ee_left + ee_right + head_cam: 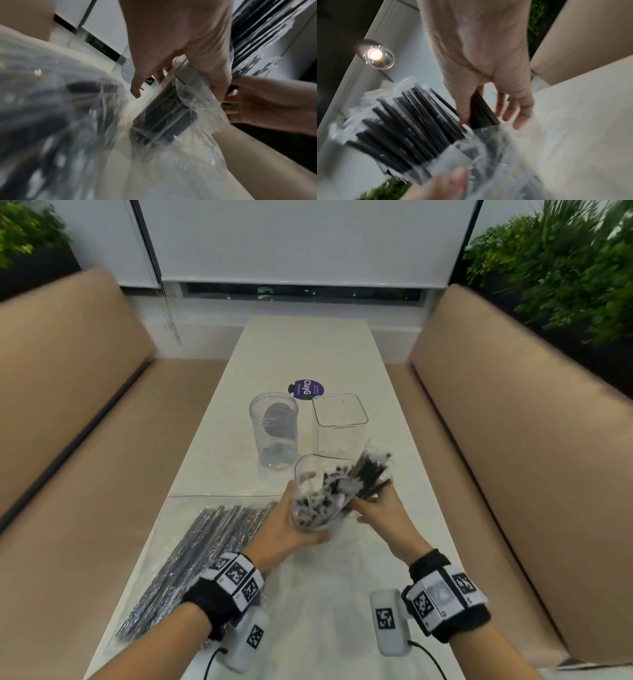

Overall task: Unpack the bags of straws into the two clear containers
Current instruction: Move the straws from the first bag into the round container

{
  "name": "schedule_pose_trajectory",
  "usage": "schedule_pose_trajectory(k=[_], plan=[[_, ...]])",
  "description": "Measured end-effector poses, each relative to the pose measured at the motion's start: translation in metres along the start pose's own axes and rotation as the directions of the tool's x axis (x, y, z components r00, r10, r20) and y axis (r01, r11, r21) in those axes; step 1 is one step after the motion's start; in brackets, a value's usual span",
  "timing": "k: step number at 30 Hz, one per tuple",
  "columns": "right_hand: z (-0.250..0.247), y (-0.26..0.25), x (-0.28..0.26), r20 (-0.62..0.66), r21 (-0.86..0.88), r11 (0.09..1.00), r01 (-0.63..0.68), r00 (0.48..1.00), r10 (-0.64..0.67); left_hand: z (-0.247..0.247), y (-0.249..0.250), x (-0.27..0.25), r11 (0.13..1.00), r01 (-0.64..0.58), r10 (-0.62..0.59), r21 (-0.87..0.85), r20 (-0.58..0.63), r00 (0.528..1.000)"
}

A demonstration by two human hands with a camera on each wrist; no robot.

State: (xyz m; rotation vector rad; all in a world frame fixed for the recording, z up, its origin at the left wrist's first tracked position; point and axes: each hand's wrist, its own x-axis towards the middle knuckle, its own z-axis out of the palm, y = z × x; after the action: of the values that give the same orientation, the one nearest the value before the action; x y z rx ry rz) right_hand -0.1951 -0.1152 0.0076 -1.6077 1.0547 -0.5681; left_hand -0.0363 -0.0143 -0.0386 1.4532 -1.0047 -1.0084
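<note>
The long white counter [301, 350] carries everything. A second bag of straws [191, 556] lies flat on it, left of the open bag [318, 501] — the landmark here. Beyond that bag stand the round container [274, 433] and the square container [340, 422], both empty. The left hand [284, 529] has a clenched grip on the bag; the right hand [383, 511] grasps some black straws [370, 470]. The slack bag could slip and fan the straws out — they might miss either opening.

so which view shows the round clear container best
Head view: the round clear container stands whole and empty on the table beside the square one. Left wrist shows only a blurred sliver behind the hand; right wrist doesn't clearly show it.
</note>
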Motion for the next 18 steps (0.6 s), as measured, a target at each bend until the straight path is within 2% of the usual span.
schedule_pose_trajectory(k=[4,7,10,15,18], plan=[[-0.010,-0.022,-0.001,-0.086,-0.052,0.982,0.181,0.979,-0.185,-0.019,0.021,0.009,1.000,-0.016,0.016,-0.012,-0.054,0.998],[-0.017,-0.048,0.008,-0.127,-0.028,0.963,0.268,0.955,-0.269,-0.028,0.031,0.018,0.999,-0.031,0.027,-0.042,-0.084,0.996],[-0.021,-0.077,0.023,-0.120,-0.002,0.936,0.353,0.929,-0.351,-0.031,0.047,0.025,0.998,-0.043,0.042,-0.041,-0.037,0.998],[-0.032,-0.127,0.041,-0.139,0.164,0.878,0.450,0.892,-0.431,-0.039,0.068,0.037,0.995,-0.029,0.030,-0.093,0.013,0.999],[-0.035,-0.147,0.047,-0.014,0.342,0.854,0.391,0.911,-0.412,-0.045,0.077,0.043,0.975,0.036,-0.038,-0.219,-0.005,0.999]])
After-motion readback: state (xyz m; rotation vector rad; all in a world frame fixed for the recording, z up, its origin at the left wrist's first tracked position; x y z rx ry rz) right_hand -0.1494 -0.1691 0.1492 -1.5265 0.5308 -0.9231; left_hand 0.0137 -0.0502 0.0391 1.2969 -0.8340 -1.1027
